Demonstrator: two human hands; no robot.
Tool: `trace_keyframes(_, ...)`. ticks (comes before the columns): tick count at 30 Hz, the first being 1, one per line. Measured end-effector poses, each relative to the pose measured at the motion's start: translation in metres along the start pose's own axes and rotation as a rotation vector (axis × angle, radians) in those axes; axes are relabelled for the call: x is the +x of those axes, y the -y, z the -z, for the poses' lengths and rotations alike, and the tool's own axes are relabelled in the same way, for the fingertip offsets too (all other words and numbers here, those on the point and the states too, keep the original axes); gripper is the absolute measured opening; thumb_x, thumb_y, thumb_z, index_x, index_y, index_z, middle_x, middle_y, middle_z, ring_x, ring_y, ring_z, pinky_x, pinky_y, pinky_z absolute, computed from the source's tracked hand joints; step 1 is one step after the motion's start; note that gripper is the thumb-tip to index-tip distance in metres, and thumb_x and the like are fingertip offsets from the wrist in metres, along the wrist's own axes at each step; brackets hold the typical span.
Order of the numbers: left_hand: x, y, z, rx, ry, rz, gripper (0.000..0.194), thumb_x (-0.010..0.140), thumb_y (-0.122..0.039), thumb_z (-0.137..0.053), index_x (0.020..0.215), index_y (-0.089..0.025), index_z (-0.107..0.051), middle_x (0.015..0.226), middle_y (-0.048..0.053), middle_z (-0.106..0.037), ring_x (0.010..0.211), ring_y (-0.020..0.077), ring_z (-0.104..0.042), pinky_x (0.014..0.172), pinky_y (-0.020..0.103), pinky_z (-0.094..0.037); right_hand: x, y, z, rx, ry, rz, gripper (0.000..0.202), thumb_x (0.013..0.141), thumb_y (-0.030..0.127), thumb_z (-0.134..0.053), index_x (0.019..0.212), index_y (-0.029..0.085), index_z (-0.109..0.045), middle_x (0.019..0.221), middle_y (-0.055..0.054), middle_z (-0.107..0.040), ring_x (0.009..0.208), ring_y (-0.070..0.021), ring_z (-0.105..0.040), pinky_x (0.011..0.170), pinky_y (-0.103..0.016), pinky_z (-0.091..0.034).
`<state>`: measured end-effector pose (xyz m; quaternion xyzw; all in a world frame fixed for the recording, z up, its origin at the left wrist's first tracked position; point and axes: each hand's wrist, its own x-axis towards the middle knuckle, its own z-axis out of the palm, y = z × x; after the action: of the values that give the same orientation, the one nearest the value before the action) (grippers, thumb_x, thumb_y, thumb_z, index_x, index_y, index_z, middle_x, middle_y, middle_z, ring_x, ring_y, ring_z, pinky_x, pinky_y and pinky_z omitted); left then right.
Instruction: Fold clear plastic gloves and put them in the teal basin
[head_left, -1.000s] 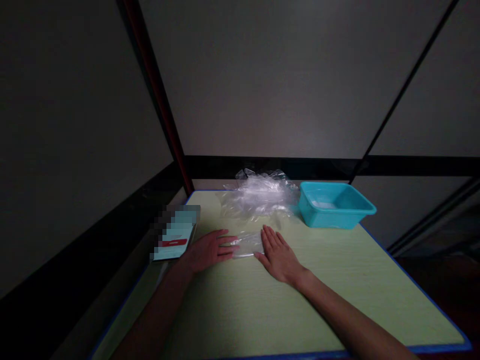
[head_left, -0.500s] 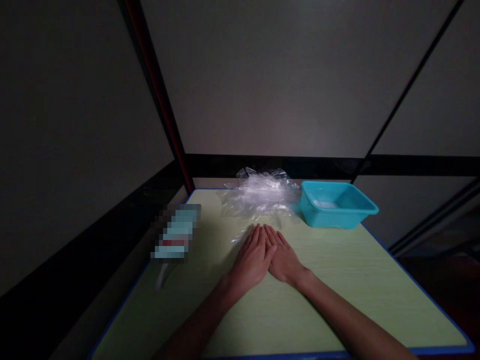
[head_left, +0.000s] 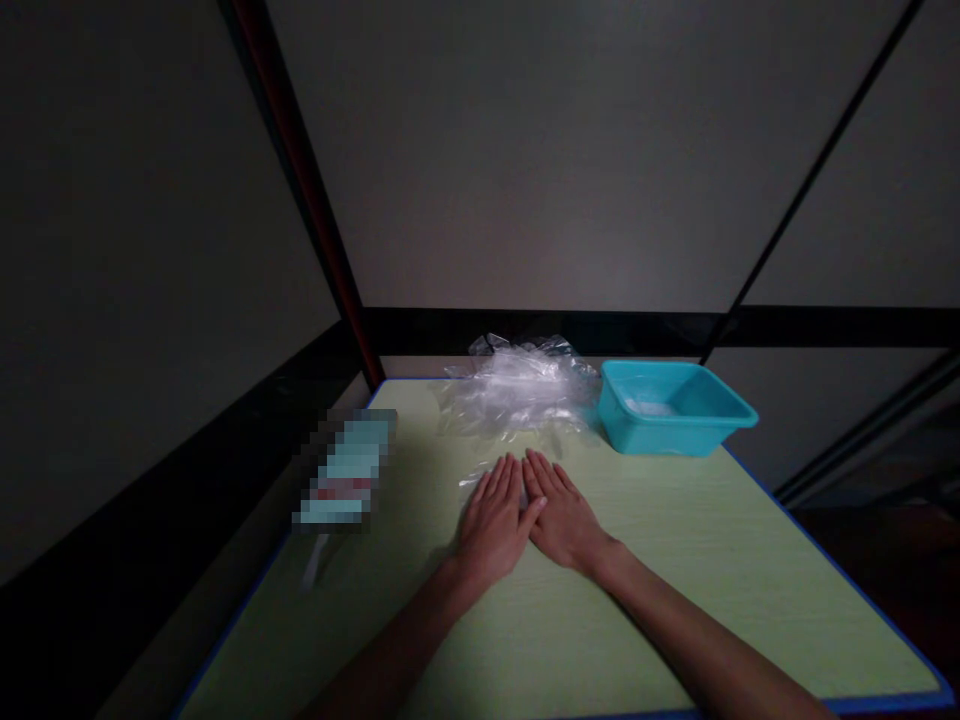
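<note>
My left hand (head_left: 495, 525) lies flat, palm down, fingers stretched forward, on a small clear plastic piece (head_left: 471, 480) that shows past its fingers; most of that piece is hidden. Beside it, my right hand (head_left: 562, 515) also rests flat with straight fingers. My left thumb touches or overlaps the side of my right hand. Just beyond the fingertips lies a crumpled heap of clear plastic bags (head_left: 521, 390).
A turquoise plastic basin (head_left: 664, 437) with something whitish inside stands at the back right of the pale green table (head_left: 637, 640), which has a blue edge. A pixelated light-green item (head_left: 349, 465) lies at the left edge. Panelled walls rise behind and left.
My left hand has slid slightly left and toward me, opening a small gap between the two hands. My right hand has hardly moved. The view has shifted a little.
</note>
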<state>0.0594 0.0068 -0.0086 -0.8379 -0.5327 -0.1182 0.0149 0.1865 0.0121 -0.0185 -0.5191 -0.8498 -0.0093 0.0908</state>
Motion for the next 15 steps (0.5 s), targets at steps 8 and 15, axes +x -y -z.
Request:
trace_keyframes(8,-0.009,0.030,-0.008,0.109,-0.116,-0.077,0.056,0.086,-0.045,-0.029,0.125,-0.004,-0.037,0.133,0.015,-0.034,0.124,0.0227,-0.028,0.099,0.037,-0.029,0.000,0.003,0.007,0.038,0.015,-0.029,0.065,0.086,0.045,-0.024,0.131,-0.001,-0.025,0.138,-0.017,-0.018,0.128,-0.0236,-0.014,0.103,-0.039,-0.018)
trace_keyframes(15,-0.010,0.034,-0.009,0.109,-0.134,-0.076,0.058,0.086,-0.046,-0.030,0.126,-0.004,-0.036,0.133,0.017,-0.034,0.124,0.0238,-0.028,0.099,0.038,-0.029,-0.001,0.003,0.010,0.035,0.021,-0.060,0.067,0.086,0.049,-0.023,0.132,0.001,-0.023,0.138,-0.016,-0.021,0.128,-0.0222,-0.015,0.103,-0.039,-0.018)
